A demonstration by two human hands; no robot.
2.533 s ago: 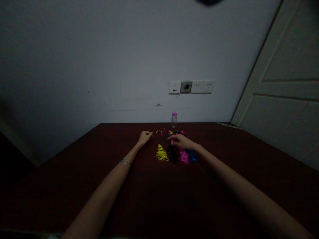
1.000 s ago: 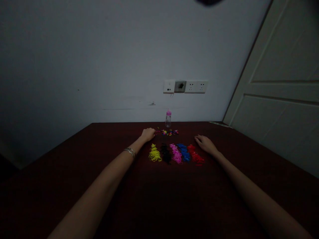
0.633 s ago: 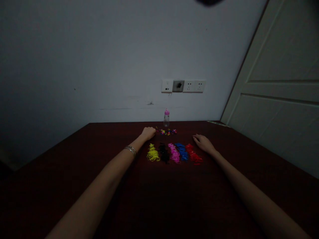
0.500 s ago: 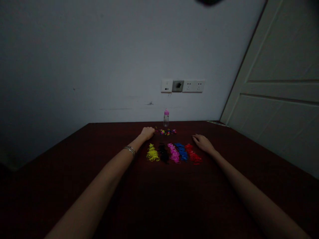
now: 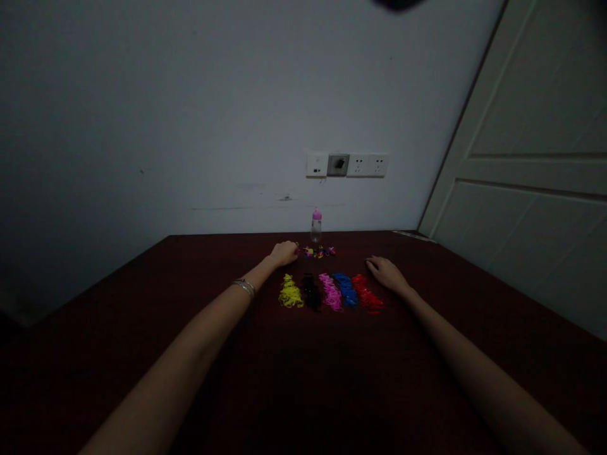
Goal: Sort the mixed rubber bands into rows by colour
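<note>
My left hand (image 5: 285, 253) rests at the left end of a small mixed-colour pile of what look like rubber bands (image 5: 320, 252). Its fingers are curled together, and anything between the fingertips is too small to make out. Lying on the table, my right hand (image 5: 386, 273) has its fingers stretched out and holds nothing. Between my forearms are separate heaps of bands: yellow (image 5: 290, 294), black (image 5: 311, 293), pink (image 5: 331, 292), blue (image 5: 346, 290) and red (image 5: 367, 294). The red heap is nearest to my right hand.
Behind the mixed pile stands a clear bottle (image 5: 316, 232) with a pink top. The dark red table (image 5: 303, 366) meets a pale wall (image 5: 227, 126) carrying sockets (image 5: 368, 165). A white panelled door (image 5: 531, 164) is on the right.
My left hand has shifted slightly right, closer to the mixed pile, and now covers the pile's left end. My right hand and the sorted heaps have stayed put.
</note>
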